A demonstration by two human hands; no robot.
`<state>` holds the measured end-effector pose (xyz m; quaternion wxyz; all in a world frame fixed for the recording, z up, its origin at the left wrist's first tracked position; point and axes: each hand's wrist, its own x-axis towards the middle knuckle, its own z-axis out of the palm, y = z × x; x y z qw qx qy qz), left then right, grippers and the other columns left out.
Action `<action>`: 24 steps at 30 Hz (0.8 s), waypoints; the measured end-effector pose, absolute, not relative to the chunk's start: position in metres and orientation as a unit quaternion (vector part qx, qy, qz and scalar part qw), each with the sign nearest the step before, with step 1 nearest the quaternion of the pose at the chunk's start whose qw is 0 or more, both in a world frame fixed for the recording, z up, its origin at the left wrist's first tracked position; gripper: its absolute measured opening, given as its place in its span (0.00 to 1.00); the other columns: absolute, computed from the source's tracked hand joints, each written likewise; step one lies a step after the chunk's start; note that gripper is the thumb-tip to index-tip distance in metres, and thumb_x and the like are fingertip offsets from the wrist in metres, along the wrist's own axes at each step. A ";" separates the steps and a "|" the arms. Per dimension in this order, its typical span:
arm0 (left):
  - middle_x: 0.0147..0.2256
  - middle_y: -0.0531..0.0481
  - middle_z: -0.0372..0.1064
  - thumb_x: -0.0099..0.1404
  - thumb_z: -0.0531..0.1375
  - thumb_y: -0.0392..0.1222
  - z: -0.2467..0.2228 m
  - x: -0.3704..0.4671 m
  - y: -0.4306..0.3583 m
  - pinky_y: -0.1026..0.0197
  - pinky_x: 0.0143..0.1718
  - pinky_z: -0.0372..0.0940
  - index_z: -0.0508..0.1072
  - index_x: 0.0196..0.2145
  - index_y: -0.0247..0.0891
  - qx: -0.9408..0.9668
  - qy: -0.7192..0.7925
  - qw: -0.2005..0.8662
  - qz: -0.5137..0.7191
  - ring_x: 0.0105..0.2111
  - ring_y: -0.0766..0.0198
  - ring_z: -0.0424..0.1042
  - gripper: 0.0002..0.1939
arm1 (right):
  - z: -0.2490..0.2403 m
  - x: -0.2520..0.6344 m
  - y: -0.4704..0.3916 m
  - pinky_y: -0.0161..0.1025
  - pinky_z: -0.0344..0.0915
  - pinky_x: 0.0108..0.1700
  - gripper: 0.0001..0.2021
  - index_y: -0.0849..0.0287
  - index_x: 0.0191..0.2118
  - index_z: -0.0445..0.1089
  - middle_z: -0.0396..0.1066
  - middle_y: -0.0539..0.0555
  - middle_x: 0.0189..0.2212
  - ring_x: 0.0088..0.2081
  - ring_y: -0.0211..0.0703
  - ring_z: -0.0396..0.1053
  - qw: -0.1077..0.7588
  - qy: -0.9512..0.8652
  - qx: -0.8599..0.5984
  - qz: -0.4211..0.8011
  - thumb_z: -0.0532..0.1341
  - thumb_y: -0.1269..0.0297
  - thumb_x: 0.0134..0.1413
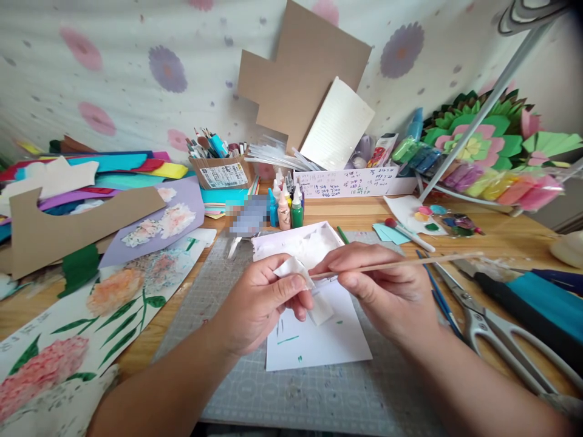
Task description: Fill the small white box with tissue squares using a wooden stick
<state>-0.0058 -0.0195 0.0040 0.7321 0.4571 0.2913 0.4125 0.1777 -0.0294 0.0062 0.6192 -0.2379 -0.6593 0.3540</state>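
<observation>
My left hand [268, 297] pinches a folded white tissue [294, 270] between thumb and fingers. In my right hand [387, 288] is a thin wooden stick [410, 263], slanting up to the right, its left end meeting the tissue. Part of the tissue hangs below my left fingers. Beneath both hands lies a white sheet of paper [319, 349] with small green marks, on a grey cutting mat [259, 397]. Just behind the hands sits a shallow white tray [334, 233] with white material inside.
Paint bottles [297, 209] stand behind the tray. Scissors [478, 309] and blue brushes [439, 297] lie at the right. Painted flower sheets [118, 297] and coloured sheets [109, 164] cover the left. A brush box [223, 175] and cardboard [303, 73] are at the back.
</observation>
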 end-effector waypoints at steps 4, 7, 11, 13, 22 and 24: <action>0.21 0.52 0.72 0.60 0.67 0.42 0.004 -0.006 -0.020 0.68 0.24 0.63 0.72 0.28 0.33 0.454 0.284 0.737 0.412 0.20 0.70 0.68 0.11 | 0.006 0.178 -0.029 0.41 0.75 0.41 0.07 0.52 0.38 0.79 0.81 0.52 0.34 0.37 0.44 0.79 0.612 -0.664 -0.247 0.352 0.65 0.71 0.56; 0.21 0.51 0.73 0.60 0.67 0.42 0.005 -0.007 -0.020 0.68 0.24 0.63 0.72 0.27 0.33 0.454 0.282 0.741 0.406 0.20 0.70 0.69 0.11 | 0.005 0.178 -0.028 0.42 0.75 0.42 0.07 0.51 0.39 0.79 0.81 0.52 0.34 0.37 0.44 0.79 0.611 -0.660 -0.245 0.361 0.65 0.69 0.57; 0.21 0.51 0.72 0.60 0.67 0.43 0.005 -0.007 -0.020 0.68 0.23 0.62 0.71 0.27 0.33 0.456 0.283 0.740 0.405 0.20 0.69 0.69 0.11 | 0.004 0.178 -0.029 0.43 0.75 0.41 0.06 0.51 0.38 0.79 0.81 0.52 0.33 0.37 0.45 0.79 0.610 -0.657 -0.248 0.367 0.65 0.68 0.57; 0.20 0.51 0.72 0.59 0.68 0.43 0.005 -0.007 -0.020 0.67 0.23 0.62 0.71 0.27 0.33 0.458 0.287 0.738 0.404 0.20 0.69 0.68 0.12 | 0.005 0.178 -0.029 0.43 0.76 0.40 0.06 0.52 0.38 0.79 0.81 0.53 0.33 0.37 0.45 0.79 0.610 -0.659 -0.251 0.361 0.65 0.67 0.57; 0.21 0.51 0.73 0.61 0.67 0.41 0.004 -0.007 -0.019 0.70 0.24 0.64 0.73 0.27 0.33 0.455 0.266 0.750 0.400 0.21 0.71 0.70 0.10 | 0.007 0.178 -0.028 0.39 0.76 0.39 0.07 0.52 0.37 0.80 0.81 0.53 0.32 0.36 0.43 0.79 0.616 -0.663 -0.249 0.346 0.65 0.71 0.55; 0.21 0.52 0.73 0.61 0.67 0.40 0.003 -0.007 -0.019 0.71 0.24 0.65 0.73 0.28 0.33 0.451 0.266 0.752 0.402 0.21 0.71 0.70 0.09 | 0.007 0.178 -0.028 0.39 0.76 0.39 0.08 0.52 0.37 0.80 0.81 0.53 0.32 0.36 0.42 0.79 0.614 -0.666 -0.251 0.340 0.65 0.72 0.55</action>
